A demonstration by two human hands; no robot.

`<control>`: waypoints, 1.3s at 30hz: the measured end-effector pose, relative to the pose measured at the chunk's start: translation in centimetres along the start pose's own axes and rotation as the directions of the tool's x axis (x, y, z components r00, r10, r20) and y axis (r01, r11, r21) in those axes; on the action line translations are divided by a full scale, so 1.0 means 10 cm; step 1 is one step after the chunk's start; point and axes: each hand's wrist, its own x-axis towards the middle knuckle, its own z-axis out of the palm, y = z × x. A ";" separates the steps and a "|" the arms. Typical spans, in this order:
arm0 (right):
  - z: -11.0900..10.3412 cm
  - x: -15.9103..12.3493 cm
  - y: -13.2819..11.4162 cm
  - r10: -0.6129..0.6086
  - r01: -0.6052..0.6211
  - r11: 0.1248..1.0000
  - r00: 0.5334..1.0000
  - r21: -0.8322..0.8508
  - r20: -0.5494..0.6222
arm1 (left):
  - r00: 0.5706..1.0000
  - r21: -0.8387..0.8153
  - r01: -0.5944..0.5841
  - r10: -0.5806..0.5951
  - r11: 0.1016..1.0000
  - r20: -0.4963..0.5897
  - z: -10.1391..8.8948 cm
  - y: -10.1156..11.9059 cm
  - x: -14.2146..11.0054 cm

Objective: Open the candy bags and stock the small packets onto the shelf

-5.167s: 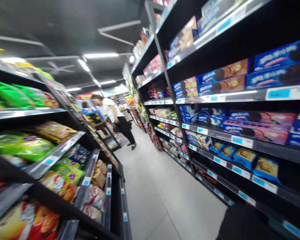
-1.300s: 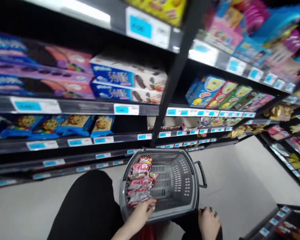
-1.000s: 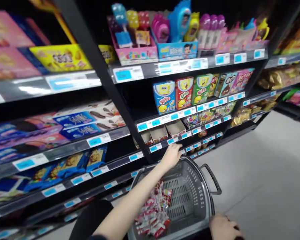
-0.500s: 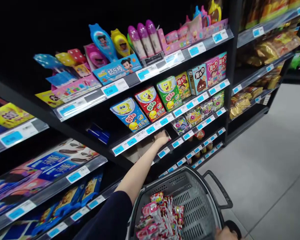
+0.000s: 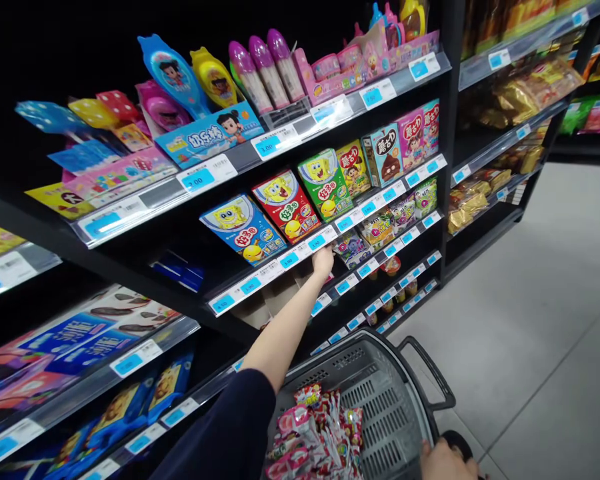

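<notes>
My left hand (image 5: pixel 323 261) reaches into the lower shelf under the row of cartoon snack boxes (image 5: pixel 287 207). Its fingertips are hidden by the shelf edge, beside small bagged sweets (image 5: pixel 353 247) and at an open display carton (image 5: pixel 280 293). Below my arm is a grey shopping basket (image 5: pixel 395 373) with slotted walls. Several small red and pink candy packets (image 5: pixel 320 433) lie heaped in its left part. At the lower right, my right hand (image 5: pixel 447 461) is closed on the basket's rim, partly cut off by the frame edge.
Toy-shaped sweets (image 5: pixel 175 77) line the shelf above. Blue and white biscuit boxes (image 5: pixel 85 340) lie on the left shelves. Gold-wrapped packs (image 5: pixel 520 97) sit on the right shelving. The basket's black handle (image 5: pixel 437 380) sticks out over the grey floor (image 5: pixel 545 293).
My left hand has gone from the basket's candy packets up and forward into the lower shelf. The view has turned to the right, towards the boxed snacks. My right hand stays by the basket rim.
</notes>
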 end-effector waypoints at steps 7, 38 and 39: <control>-0.17 -0.15 -0.09 -0.119 0.102 0.980 0.989 -0.169 -0.091 | 0.994 -0.703 -0.097 0.030 0.705 -0.107 -0.16 -0.19 -0.91; -1.77 -3.03 -1.22 -0.622 0.131 0.388 0.768 0.913 0.154 | 0.808 -0.697 0.493 0.022 0.520 0.588 -3.23 -0.46 -4.40; -1.79 -3.06 -1.23 -0.618 0.143 0.408 0.771 0.902 0.157 | 0.804 -0.684 0.485 0.029 0.545 0.594 -3.28 -0.45 -4.40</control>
